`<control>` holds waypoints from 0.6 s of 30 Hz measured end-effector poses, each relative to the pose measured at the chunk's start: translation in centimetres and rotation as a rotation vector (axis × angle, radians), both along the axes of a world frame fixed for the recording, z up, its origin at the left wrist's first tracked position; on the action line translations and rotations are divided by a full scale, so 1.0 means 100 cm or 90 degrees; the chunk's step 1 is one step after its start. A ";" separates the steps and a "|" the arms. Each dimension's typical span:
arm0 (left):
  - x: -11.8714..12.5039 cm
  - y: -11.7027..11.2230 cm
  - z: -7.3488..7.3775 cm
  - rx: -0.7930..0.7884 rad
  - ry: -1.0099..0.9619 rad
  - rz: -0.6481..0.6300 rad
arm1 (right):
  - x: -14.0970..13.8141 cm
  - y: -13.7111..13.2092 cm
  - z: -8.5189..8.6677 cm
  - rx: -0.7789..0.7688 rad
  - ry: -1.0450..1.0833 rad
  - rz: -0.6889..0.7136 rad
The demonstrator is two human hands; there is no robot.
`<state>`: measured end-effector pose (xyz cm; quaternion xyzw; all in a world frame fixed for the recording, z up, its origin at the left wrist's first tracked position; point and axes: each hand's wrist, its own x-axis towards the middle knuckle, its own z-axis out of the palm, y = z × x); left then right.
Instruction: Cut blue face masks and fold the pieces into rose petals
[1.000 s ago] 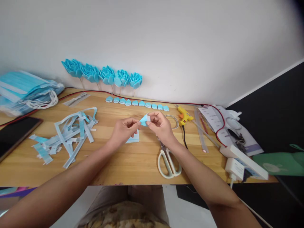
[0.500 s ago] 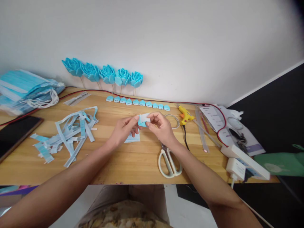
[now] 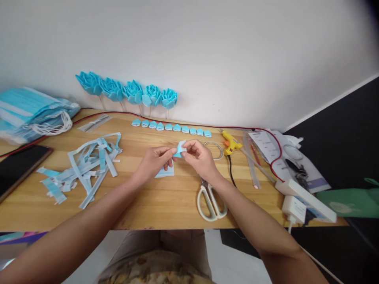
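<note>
Between my two hands is a small blue-and-white piece of face-mask fabric (image 3: 179,149), partly folded over at its left side. My left hand (image 3: 156,161) pinches its left edge between thumb and fingers. My right hand (image 3: 200,158) grips the right side, its fingertips covering part of the piece. On the table just under my left hand lies a flat light-blue fabric square (image 3: 166,171), half hidden by the fingers. White-handled scissors (image 3: 211,203) rest below my right wrist, their blades mostly hidden. Behind my hands runs a row of several folded blue petals (image 3: 168,127).
Several blue fabric roses (image 3: 133,92) on sticks lean against the wall. Cut strips (image 3: 89,169) are heaped left, near a phone (image 3: 23,167) and a mask stack (image 3: 26,110). To the right are a wire coil (image 3: 218,157), a yellow glue gun (image 3: 231,144) and a power strip (image 3: 308,201).
The fabric piece's left part has been folded over, so it now looks pointed instead of rectangular. My left thumb has shifted slightly right onto the fold. My right hand has hardly moved.
</note>
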<state>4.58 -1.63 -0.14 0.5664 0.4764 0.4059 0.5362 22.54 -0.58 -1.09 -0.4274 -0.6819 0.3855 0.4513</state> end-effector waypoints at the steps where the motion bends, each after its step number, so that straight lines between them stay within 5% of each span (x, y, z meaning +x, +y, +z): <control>1: 0.000 0.000 0.000 0.001 0.011 0.001 | 0.000 0.000 0.001 0.002 0.001 0.003; 18: 0.002 -0.001 -0.003 0.030 0.056 0.042 | -0.002 0.000 -0.001 -0.017 0.017 0.023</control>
